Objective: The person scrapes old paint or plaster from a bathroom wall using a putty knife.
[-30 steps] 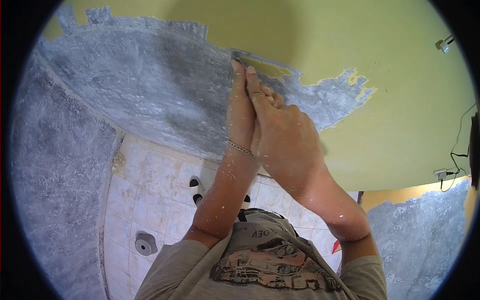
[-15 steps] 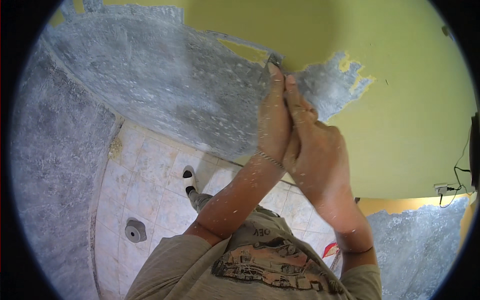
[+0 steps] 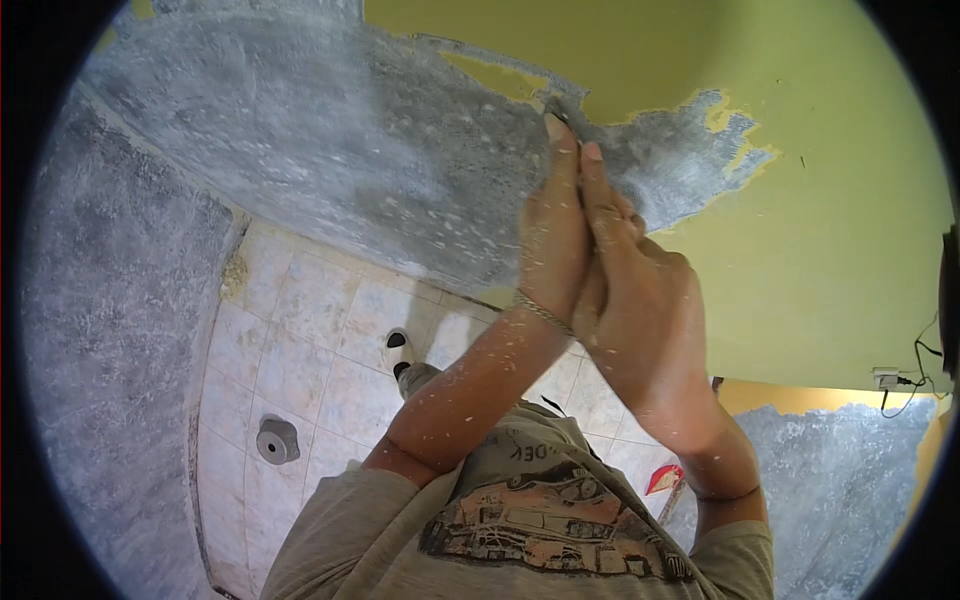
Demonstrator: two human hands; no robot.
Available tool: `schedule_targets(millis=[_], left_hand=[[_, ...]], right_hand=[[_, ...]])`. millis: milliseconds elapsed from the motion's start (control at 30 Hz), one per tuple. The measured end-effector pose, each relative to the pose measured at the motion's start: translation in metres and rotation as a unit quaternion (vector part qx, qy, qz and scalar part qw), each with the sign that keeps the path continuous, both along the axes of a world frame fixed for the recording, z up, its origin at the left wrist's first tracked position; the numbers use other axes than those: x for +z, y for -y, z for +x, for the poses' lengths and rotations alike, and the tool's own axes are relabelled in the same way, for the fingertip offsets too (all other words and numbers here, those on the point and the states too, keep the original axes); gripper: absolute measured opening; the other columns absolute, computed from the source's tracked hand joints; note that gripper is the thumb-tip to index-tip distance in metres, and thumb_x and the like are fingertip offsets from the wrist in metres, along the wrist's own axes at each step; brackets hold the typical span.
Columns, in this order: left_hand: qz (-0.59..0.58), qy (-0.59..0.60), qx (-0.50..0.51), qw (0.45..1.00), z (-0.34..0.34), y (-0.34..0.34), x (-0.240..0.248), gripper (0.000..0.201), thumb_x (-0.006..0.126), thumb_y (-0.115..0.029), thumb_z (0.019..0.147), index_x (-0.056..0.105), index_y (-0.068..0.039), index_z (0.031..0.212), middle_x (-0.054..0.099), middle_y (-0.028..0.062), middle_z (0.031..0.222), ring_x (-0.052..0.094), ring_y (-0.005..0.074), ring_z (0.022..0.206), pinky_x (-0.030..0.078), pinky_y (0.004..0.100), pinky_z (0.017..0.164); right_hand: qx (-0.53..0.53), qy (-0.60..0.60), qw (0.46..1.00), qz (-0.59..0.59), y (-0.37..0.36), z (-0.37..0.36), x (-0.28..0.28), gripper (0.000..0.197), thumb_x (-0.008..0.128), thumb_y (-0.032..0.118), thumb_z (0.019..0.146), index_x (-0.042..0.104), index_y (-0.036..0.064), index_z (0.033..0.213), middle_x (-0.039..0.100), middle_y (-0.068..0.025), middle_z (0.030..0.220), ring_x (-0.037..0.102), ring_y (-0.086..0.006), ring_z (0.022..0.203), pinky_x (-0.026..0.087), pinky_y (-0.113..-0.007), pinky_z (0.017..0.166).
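the left hand's (image 3: 555, 235) fingers are closed on a dark blade (image 3: 557, 107), one fingertip lying along it close to the working end. the right hand (image 3: 645, 285) presses against its side, forefinger stretched forward and the others curled; whether they also grip the handle i cannot tell, since it is hidden between the palms.

the blade sits against the wall near the right end of a narrow yellow-green paint strip (image 3: 495, 76), with bare grey plaster (image 3: 400, 150) below. this looks like scraping, best done with the blade low and flat, slipped under the lifted paint edge and pushed in short, even strokes; too steep an angle would probably gouge the plaster. that leading fingertip would be safer set farther back.

pale flecks dot both forearms. farther out are the tiled floor (image 3: 320, 310), a round grey object (image 3: 278, 440) and, right, a plug (image 3: 886, 379) in the wall, best kept free of dust.
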State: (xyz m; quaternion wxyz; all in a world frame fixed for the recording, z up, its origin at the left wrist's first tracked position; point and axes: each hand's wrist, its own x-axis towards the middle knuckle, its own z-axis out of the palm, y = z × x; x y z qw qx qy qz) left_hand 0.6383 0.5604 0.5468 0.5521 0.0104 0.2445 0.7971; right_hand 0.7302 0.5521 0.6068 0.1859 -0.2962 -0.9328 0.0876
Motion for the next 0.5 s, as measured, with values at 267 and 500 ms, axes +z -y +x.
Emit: schedule_targets(millis=[267,500], left_hand=[[0.016,0.018,-0.001,1.000,-0.009,-0.004,-0.006,0.057,0.054,-0.067,0.098,0.056,-0.010,0.091,0.057,0.0054,0.068,0.057,0.0153,0.058,0.050,0.0311,0.053],[0.035,-0.012,0.000,0.999,-0.007,-0.004,-0.004,0.052,0.058,-0.063,0.098,0.054,-0.012,0.092,0.056,0.0047,0.065,0.056,0.0159,0.055,0.049,0.0311,0.051]], right_hand=[[-0.036,0.090,0.990,-0.102,0.002,-0.004,0.018,0.059,0.051,0.001,0.089,0.044,-0.0062,0.147,0.066,-0.0312,0.112,0.069,-0.0457,0.085,0.057,-0.050,0.074],[0.013,-0.031,0.998,0.050,-0.001,-0.015,-0.005,0.052,0.053,0.000,0.091,0.051,-0.0025,0.142,0.070,-0.0262,0.095,0.067,-0.0438,0.071,0.055,-0.049,0.064]])
